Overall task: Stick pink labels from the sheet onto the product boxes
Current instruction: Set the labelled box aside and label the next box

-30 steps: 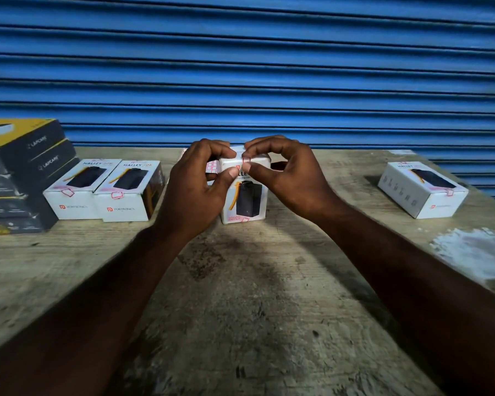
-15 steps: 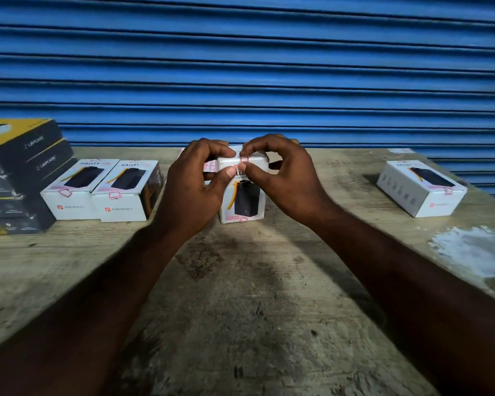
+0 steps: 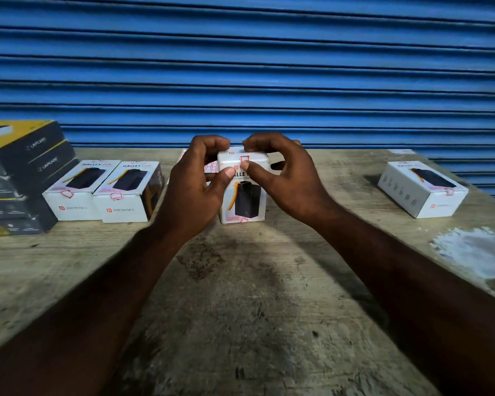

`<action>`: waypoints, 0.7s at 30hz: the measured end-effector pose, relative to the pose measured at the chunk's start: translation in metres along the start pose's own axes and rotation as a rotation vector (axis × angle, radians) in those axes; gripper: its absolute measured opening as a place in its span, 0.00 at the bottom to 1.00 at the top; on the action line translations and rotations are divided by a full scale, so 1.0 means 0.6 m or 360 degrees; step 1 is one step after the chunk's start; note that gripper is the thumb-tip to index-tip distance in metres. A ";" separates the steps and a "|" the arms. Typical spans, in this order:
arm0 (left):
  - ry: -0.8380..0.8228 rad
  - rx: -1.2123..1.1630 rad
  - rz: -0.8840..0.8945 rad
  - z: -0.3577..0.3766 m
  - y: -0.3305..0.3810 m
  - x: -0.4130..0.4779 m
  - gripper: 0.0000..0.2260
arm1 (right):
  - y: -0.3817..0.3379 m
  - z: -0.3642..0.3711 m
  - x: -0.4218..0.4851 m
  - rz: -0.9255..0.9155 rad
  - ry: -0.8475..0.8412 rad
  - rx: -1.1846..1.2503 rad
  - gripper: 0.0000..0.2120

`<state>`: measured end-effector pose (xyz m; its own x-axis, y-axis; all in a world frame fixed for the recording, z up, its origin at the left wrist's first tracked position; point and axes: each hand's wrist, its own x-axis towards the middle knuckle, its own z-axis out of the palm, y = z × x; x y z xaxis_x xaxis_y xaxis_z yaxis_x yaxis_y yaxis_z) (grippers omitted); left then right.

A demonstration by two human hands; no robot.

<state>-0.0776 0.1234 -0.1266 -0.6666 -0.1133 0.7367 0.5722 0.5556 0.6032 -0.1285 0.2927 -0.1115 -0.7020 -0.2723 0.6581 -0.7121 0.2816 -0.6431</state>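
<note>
We look down on a worn, stained tabletop (image 3: 240, 310). Mid-table, our left hand (image 3: 195, 184) and right hand (image 3: 280, 178) both grip the upright white box (image 3: 245, 201), thumbs pressing a pink label (image 3: 244, 160) at its top edge. The label sheet (image 3: 210, 168) peeks out behind, mostly hidden. A blue shutter (image 3: 240, 67) closes the back. Little has moved since a second ago.

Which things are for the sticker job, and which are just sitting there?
For the job:
- upright box held in both hands, left and right
- pink label on its top edge
- label sheet behind the left hand
- two white boxes on the left
- white box on the right

Just lying about:
- black boxes
- blue shutter
</note>
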 end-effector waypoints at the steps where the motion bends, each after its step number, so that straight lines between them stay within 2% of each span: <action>1: -0.0002 -0.0020 -0.0002 0.000 -0.001 0.001 0.15 | 0.000 0.000 0.000 -0.0004 0.0004 -0.0003 0.13; 9: 0.0009 -0.0040 -0.0042 0.002 0.000 -0.001 0.17 | 0.012 -0.005 0.002 0.0056 -0.0053 0.0126 0.20; 16: 0.0074 -0.0141 -0.0154 0.009 -0.005 0.001 0.19 | 0.019 0.000 0.003 0.0152 0.0020 0.0296 0.14; 21: 0.0158 -0.0156 -0.0162 0.015 0.006 -0.002 0.20 | 0.025 -0.004 0.005 0.0187 -0.0074 0.0310 0.16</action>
<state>-0.0789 0.1330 -0.1282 -0.6758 -0.2487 0.6939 0.5512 0.4545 0.6997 -0.1411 0.2980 -0.1183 -0.7767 -0.2913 0.5585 -0.6109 0.1319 -0.7807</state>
